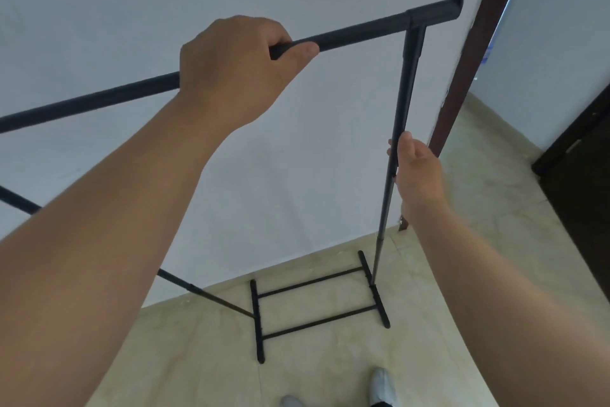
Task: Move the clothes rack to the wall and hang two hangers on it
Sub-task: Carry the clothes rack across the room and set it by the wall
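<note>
A black metal clothes rack (363, 32) stands in front of me, close to a white wall (297, 159). My left hand (237, 73) is wrapped around its top bar near the middle. My right hand (417, 172) grips the right upright pole about halfway down. The rack's base (317, 304), two feet joined by two cross rods, rests on the floor near the foot of the wall. The left upright is mostly hidden behind my left forearm. No hangers are in view.
A dark brown door frame (468, 53) runs up just right of the rack. A dark door or cabinet (581, 182) stands at the far right. The floor is beige tile (462, 241). My shoes (383, 387) show at the bottom edge.
</note>
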